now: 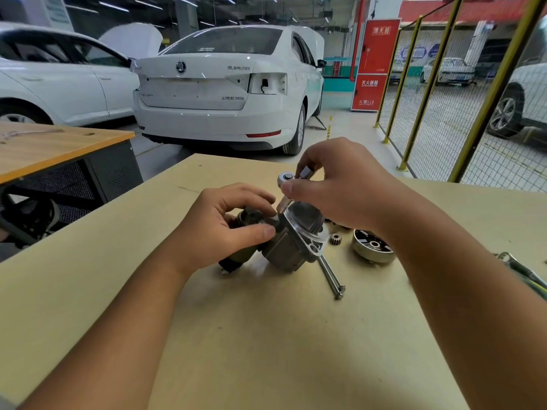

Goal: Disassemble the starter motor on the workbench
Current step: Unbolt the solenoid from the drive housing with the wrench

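Observation:
The starter motor [288, 247] lies on the wooden workbench [266, 335], its grey aluminium nose housing facing right and its dark solenoid end facing left. My left hand [228, 223] grips the solenoid end, thumb and fingers curled round it. My right hand [337, 187] holds a small silver ratchet [285, 179] above the housing; the ratchet's extension points down to the motor between my two hands.
Two long through bolts [333, 276] lie at the housing's right. A small brass pinion gear [335, 239] and a round end cap [373, 245] sit further right. Pliers [524, 273] lie at the right edge. White cars and a yellow mesh fence stand beyond.

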